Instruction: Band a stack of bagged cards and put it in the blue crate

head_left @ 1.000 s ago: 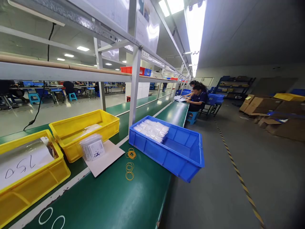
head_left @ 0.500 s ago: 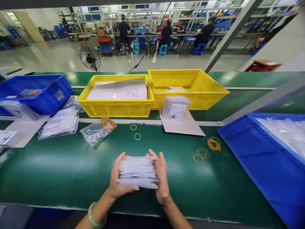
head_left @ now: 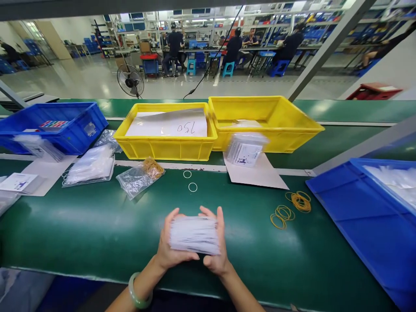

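Between my two hands is a thick stack of thin white plastic sleeves (head_left: 195, 235), edges facing me, held just over the green work surface (head_left: 107, 242). My left hand (head_left: 170, 245) wraps the stack's left end, thumb along the lower front; a pale green bangle is on that wrist. My right hand (head_left: 219, 247) presses the right end, with its thumb at the lower corner. Two white rings (head_left: 193, 187) lie beyond the stack. Off to the right are loose yellow rubber bands (head_left: 282, 216). The stack is slightly blurred, so single sleeves cannot be told apart.
Two yellow bins (head_left: 165, 149) stand at the back, with a bagged packet (head_left: 246, 149) on cardboard before the right one. Blue bins stand at left (head_left: 82, 130) and right (head_left: 351, 216). Clear bags (head_left: 92, 164) and a bag of rubber bands (head_left: 139, 177) lie on the left.
The stack's edges have become more even and compact. My right thumb has come round to the front lower corner. The whole view has shifted slightly.
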`<state>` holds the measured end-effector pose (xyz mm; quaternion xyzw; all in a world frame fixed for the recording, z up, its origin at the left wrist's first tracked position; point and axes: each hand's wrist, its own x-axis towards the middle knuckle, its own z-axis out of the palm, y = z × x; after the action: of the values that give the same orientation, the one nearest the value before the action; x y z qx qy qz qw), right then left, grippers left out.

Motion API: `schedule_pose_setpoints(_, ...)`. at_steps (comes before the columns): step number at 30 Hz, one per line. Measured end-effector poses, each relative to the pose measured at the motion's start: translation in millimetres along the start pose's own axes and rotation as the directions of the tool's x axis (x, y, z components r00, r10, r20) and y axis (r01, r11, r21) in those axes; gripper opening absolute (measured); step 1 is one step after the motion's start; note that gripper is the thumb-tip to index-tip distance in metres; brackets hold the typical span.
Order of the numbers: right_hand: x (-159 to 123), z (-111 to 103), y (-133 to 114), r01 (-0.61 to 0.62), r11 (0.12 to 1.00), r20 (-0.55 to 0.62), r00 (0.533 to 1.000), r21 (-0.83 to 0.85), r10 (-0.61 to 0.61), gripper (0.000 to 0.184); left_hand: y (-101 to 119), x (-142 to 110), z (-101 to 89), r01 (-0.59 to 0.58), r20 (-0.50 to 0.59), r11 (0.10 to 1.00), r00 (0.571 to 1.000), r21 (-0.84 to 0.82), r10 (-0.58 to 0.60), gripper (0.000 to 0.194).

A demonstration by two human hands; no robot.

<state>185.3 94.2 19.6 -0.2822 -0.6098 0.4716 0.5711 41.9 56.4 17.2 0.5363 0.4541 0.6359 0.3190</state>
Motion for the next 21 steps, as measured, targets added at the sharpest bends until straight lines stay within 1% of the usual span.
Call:
schedule_pose_setpoints(2, 0.0, 5.8, 1.2, 0.014, 1.000, -0.064, 0.998, 0.001, -0.014, 0.101, -2.8, -1.1, 5.3, -0.039, -0.042, 0.999, 0.998, -0.014, 0.038, 0.081)
schedule_pose_setpoints(3, 1.6, 8.5, 0.6, 0.019, 1.000, -0.091, 0.996, 0.002, -0.019, 0.095, -3.8, -0.1, 8.2, -0.075, -0.071, 0.997, 0.995, -0.018, 0.074, 0.075)
schedule_pose_setpoints(5, 7.6, 12.1, -1.1, 0.037, 0.999, -0.101, 0.994, -0.011, -0.038, 0.090, -5.7, 5.3, 11.2, -0.140, -0.109, 0.990, 0.985, -0.020, 0.137, 0.073)
schedule_pose_setpoints(6, 11.1, 12.8, -1.2, 0.050, 0.998, -0.089, 0.995, -0.021, -0.052, 0.090, -6.7, 9.2, 10.5, -0.141, -0.112, 0.990, 0.984, -0.026, 0.137, 0.076)
schedule_pose_setpoints(7, 14.2, 12.9, 0.0, 0.065, 0.997, -0.068, 0.995, -0.032, -0.067, 0.092, -8.0, 13.2, 8.2, -0.121, -0.111, 0.992, 0.987, -0.038, 0.116, 0.080)
schedule_pose_setpoints(9, 17.6, 11.6, 6.9, 0.092, 0.994, -0.005, 0.996, -0.056, -0.093, 0.098, -11.0, 19.9, -0.3, -0.025, -0.096, 0.997, 0.995, -0.070, 0.018, 0.085)
schedule_pose_setpoints(11, 16.6, 9.0, 19.4, 0.109, 0.989, 0.067, 0.993, -0.098, -0.102, 0.098, -14.4, 23.0, -9.8, 0.086, -0.050, 0.992, 0.995, -0.095, -0.091, 0.085)
schedule_pose_setpoints(13, 12.9, 5.9, 34.1, 0.121, 0.980, 0.127, 0.987, -0.156, -0.101, 0.094, -17.4, 22.4, -16.1, 0.146, 0.017, 0.983, 0.989, -0.107, -0.145, 0.082)
schedule_pose_setpoints(15, 9.5, 2.9, 46.3, 0.149, 0.966, 0.172, 0.979, -0.210, -0.113, 0.086, -19.5, 19.9, -17.4, 0.195, 0.075, 0.971, 0.980, -0.139, -0.186, 0.083)
schedule_pose_setpoints(17, 9.1, 0.7, 53.2, 0.190, 0.950, 0.217, 0.967, -0.249, -0.136, 0.068, -20.8, 18.3, -14.7, 0.234, 0.096, 0.955, 0.971, -0.180, -0.220, 0.085)
schedule_pose_setpoints(19, 12.7, -0.3, 54.6, 0.220, 0.935, 0.272, 0.951, -0.277, -0.143, 0.049, -21.7, 19.5, -10.6, 0.261, 0.100, 0.942, 0.964, -0.211, -0.244, 0.086)
schedule_pose_setpoints(20, 15.7, -0.3, 53.7, 0.228, 0.930, 0.300, 0.944, -0.288, -0.139, 0.044, -22.0, 21.3, -8.9, 0.265, 0.101, 0.939, 0.963, -0.218, -0.249, 0.087)
schedule_pose_setpoints(21, 19.2, 0.1, 52.2, 0.234, 0.926, 0.326, 0.936, -0.297, -0.132, 0.044, -22.4, 23.4, -7.6, 0.266, 0.102, 0.939, 0.963, -0.218, -0.249, 0.090)
